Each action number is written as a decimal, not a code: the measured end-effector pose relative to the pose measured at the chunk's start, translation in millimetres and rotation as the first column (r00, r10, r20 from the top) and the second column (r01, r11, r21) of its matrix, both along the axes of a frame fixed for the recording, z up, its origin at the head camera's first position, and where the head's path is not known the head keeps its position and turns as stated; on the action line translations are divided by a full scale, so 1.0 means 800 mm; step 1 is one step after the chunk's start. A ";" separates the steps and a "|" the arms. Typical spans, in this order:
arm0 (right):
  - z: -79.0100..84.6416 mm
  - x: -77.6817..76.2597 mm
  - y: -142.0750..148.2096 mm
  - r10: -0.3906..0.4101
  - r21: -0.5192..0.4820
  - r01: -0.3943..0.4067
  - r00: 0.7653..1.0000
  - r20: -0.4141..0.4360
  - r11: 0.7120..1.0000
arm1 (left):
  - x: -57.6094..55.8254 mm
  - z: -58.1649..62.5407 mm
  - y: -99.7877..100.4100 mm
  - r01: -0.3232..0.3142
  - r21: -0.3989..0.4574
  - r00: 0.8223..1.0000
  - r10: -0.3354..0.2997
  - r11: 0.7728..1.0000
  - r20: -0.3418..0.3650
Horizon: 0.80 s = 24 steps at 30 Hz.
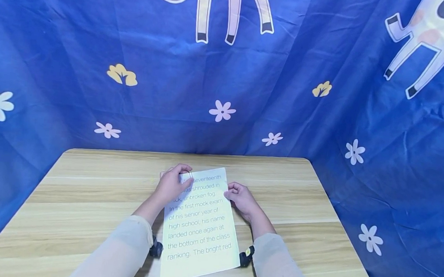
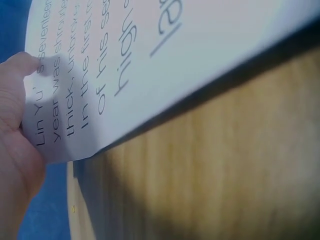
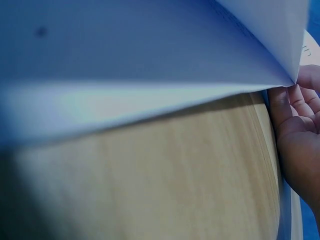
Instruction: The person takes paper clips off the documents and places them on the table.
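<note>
Several printed sheets of paper [image 1: 200,223] are held up, tilted, over the wooden table. Large text about a mock exam faces me. At the top left corner, my left hand [image 1: 171,185] pinches them, the thumb on the printed side. The left wrist view shows this hand [image 2: 17,115] along the top edge of the paper [image 2: 125,100]; its other fingers are hidden behind. My right hand [image 1: 242,200] pinches the upper right edge. Seen from the right wrist, the sheets [image 3: 150,50] spread apart and come together between the thumb and fingers of the right hand [image 3: 300,130].
The light wood table [image 1: 66,213] extends on both sides of the paper. A blue curtain [image 1: 163,87] with flowers and cow prints hangs behind it and along the sides. A dark wrist device [image 1: 155,249] shows at the left cuff, another [image 1: 245,257] at the right.
</note>
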State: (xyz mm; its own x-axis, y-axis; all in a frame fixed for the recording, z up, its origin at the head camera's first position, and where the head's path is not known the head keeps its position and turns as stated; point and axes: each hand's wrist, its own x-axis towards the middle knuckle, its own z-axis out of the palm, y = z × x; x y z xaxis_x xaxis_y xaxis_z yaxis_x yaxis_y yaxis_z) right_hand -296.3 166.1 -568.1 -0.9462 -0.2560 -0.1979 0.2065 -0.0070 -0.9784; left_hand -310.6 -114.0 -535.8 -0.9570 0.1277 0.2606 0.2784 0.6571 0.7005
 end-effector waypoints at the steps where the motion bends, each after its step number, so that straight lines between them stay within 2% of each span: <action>1: 0.000 0.000 0.000 0.000 0.002 0.000 1.000 -0.002 1.000 | 0.000 0.000 0.000 -0.003 0.002 1.000 0.003 1.000 0.003; 8: -0.003 0.000 0.001 0.005 -0.004 -0.005 1.000 -0.003 1.000 | 0.001 0.001 0.000 -0.027 0.011 0.999 0.026 1.000 0.023; 17: -0.002 0.000 0.001 0.009 -0.001 -0.009 1.000 -0.004 1.000 | 0.000 0.001 -0.004 -0.021 0.042 0.999 0.019 0.999 0.042; 24: -0.003 0.000 0.001 0.010 -0.004 -0.010 1.000 -0.016 1.000 | -0.001 -0.001 -0.005 -0.021 0.053 1.000 0.020 0.998 0.022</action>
State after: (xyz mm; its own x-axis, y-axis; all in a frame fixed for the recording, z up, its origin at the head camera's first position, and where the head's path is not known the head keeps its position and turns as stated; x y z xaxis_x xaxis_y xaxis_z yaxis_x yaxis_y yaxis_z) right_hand -296.5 167.3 -570.2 -0.9468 -0.2658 -0.1813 0.1905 -0.0092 -0.9816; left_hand -311.8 -117.8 -536.2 -0.9646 0.0948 0.2461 0.2502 0.6240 0.7403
